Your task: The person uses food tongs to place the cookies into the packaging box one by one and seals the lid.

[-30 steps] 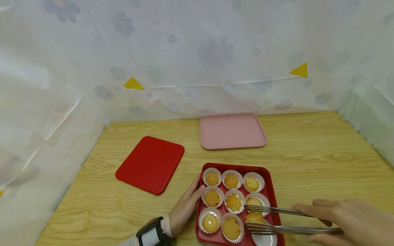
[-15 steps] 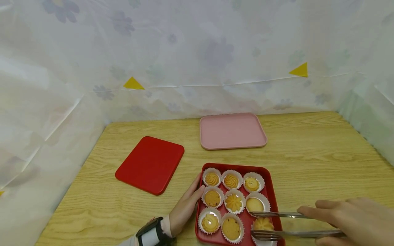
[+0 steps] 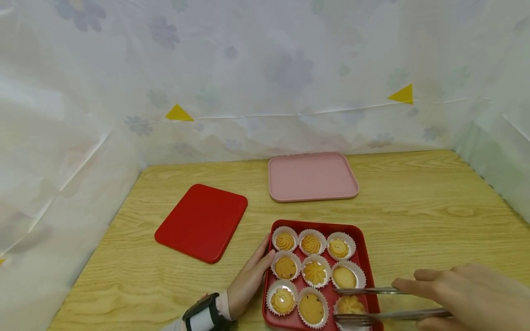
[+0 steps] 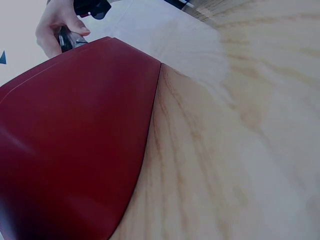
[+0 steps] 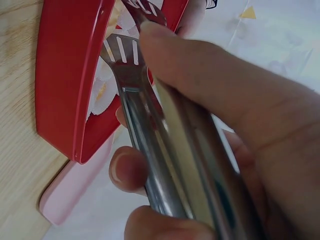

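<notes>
My right hand (image 3: 463, 294) holds a pair of metal tongs (image 5: 150, 135) with slotted ends. The tongs reach over the right side of a red box (image 3: 366, 253), their tips spread around a flower-shaped cookie (image 3: 349, 304) at its front right corner. That cookie sits over a white paper cup; whether the tips still touch it, I cannot tell. My left hand (image 3: 247, 282) rests along the box's left wall, extended fingers against it and thumb at the rim. Inside the box, several paper cups hold cookies, among them a round plain cookie (image 3: 344, 277) just behind the tongs.
A red lid (image 3: 203, 223) lies flat on the wooden table (image 3: 422, 220) to the left of the box. Behind the box is a pink tray (image 3: 312, 177), close to the patterned sheet (image 3: 265, 69) that encloses the table's back and sides.
The tongs and the flower-shaped cookie moved right and toward the front, then slightly back left, so the cookie is now over the corner cup. My left hand and the box stayed put.
</notes>
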Demonstrator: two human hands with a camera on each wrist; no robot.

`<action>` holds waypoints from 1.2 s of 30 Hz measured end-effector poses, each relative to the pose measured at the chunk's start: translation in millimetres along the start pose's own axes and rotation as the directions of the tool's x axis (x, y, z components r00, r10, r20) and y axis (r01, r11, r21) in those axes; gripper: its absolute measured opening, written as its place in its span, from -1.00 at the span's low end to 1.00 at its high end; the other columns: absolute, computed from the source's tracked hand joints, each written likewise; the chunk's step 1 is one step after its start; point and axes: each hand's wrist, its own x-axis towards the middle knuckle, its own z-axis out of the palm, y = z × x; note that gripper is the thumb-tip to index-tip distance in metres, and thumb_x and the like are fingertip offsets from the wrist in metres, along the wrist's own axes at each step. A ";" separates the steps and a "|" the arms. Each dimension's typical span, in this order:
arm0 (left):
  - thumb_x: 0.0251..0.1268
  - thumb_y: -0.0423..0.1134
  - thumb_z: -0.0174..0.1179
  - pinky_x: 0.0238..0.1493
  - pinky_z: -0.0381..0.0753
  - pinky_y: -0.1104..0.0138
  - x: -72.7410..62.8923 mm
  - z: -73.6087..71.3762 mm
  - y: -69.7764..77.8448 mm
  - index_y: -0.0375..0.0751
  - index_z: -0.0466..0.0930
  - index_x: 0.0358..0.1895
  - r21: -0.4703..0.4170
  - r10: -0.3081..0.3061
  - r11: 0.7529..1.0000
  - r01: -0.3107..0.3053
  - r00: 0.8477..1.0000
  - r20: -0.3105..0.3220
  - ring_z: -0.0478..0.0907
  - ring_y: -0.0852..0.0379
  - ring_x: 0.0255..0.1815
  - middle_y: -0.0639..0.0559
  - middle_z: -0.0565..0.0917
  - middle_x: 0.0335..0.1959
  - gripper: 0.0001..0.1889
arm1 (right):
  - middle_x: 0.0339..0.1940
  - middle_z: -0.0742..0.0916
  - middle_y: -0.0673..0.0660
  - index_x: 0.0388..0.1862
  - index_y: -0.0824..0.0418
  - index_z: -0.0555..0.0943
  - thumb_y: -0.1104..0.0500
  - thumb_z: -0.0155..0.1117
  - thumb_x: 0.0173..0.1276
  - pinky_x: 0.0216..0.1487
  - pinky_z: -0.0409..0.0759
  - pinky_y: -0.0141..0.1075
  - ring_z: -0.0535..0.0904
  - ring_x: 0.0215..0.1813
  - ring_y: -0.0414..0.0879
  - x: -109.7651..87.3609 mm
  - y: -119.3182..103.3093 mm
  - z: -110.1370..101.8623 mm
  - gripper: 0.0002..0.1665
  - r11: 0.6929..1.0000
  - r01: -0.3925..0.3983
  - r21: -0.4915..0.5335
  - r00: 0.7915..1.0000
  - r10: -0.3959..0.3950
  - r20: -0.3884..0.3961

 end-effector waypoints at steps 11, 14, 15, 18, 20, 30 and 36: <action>0.54 0.05 -0.13 0.50 -0.21 -0.12 -0.8 0.0 -0.3 -0.09 -0.15 0.58 -0.005 0.001 1.000 -0.001 1.000 0.000 -0.25 -0.15 0.58 -0.14 -0.08 0.59 -0.30 | -0.14 0.74 -0.01 0.13 -0.16 0.62 -0.45 0.19 0.14 -0.54 0.53 -0.30 0.33 -0.62 -0.33 0.5 -4.4 -1.7 -0.33 1.000 -0.007 -0.003 1.000 0.007 0.002; 0.54 0.05 -0.13 0.50 -0.20 -0.12 -1.1 0.1 -0.5 -0.09 -0.15 0.58 -0.006 0.000 1.000 0.000 1.000 0.000 -0.25 -0.15 0.58 -0.14 -0.08 0.58 -0.30 | -0.18 0.71 -0.08 0.13 -0.15 0.62 -0.44 0.21 0.15 -0.56 0.51 -0.34 0.30 -0.64 -0.36 0.6 -5.1 -1.9 -0.34 1.000 0.023 -0.011 0.999 -0.024 -0.032; 0.54 0.05 -0.13 0.50 -0.21 -0.12 -1.3 0.1 -0.4 -0.09 -0.15 0.58 -0.005 0.000 1.000 0.000 1.000 0.000 -0.25 -0.16 0.58 -0.14 -0.08 0.58 -0.30 | -0.18 0.71 -0.09 0.12 -0.15 0.62 -0.43 0.21 0.15 -0.56 0.51 -0.35 0.30 -0.63 -0.37 0.7 -5.0 -1.9 -0.35 0.999 0.037 -0.016 0.998 -0.038 -0.044; 0.54 0.05 -0.13 0.50 -0.20 -0.12 -1.7 0.0 -0.3 -0.09 -0.15 0.58 -0.005 -0.002 1.000 0.002 1.000 0.000 -0.25 -0.16 0.58 -0.14 -0.08 0.59 -0.30 | -0.22 0.71 -0.08 0.12 -0.13 0.62 -0.43 0.20 0.17 -0.58 0.48 -0.39 0.29 -0.64 -0.40 1.4 -4.1 -0.9 -0.35 0.996 0.081 -0.037 0.994 -0.084 -0.075; 0.53 0.06 -0.13 0.50 -0.20 -0.12 -1.6 -0.1 -0.2 -0.10 -0.15 0.58 -0.005 0.000 1.000 0.000 1.000 0.003 -0.24 -0.15 0.58 -0.14 -0.08 0.59 -0.29 | -0.23 0.72 -0.06 0.13 -0.12 0.62 -0.43 0.19 0.18 -0.59 0.49 -0.40 0.29 -0.64 -0.41 1.8 -3.2 0.3 -0.35 0.994 0.100 -0.044 0.991 -0.104 -0.088; 0.54 0.02 -0.14 0.51 -0.22 -0.10 -0.2 0.0 -0.1 -0.13 -0.14 0.57 -0.002 0.017 1.000 -0.017 1.000 0.000 -0.25 -0.14 0.58 -0.15 -0.08 0.58 -0.31 | -0.14 0.73 -0.01 0.15 -0.12 0.61 -0.46 0.20 0.13 -0.48 0.61 -0.32 0.38 -0.57 -0.38 2.8 -0.5 0.5 -0.29 0.999 0.046 -0.015 0.998 -0.046 -0.046; 0.55 0.02 -0.14 0.50 -0.22 -0.11 0.3 -0.2 -0.4 -0.14 -0.15 0.57 -0.001 0.016 1.000 -0.016 1.000 0.002 -0.25 -0.14 0.58 -0.15 -0.08 0.58 -0.31 | -0.18 0.71 -0.06 0.21 -0.05 0.58 -0.42 0.19 0.19 -0.52 0.57 -0.32 0.49 -0.51 -0.40 -2.8 9.2 5.0 -0.27 0.994 0.102 -0.046 0.986 -0.107 -0.128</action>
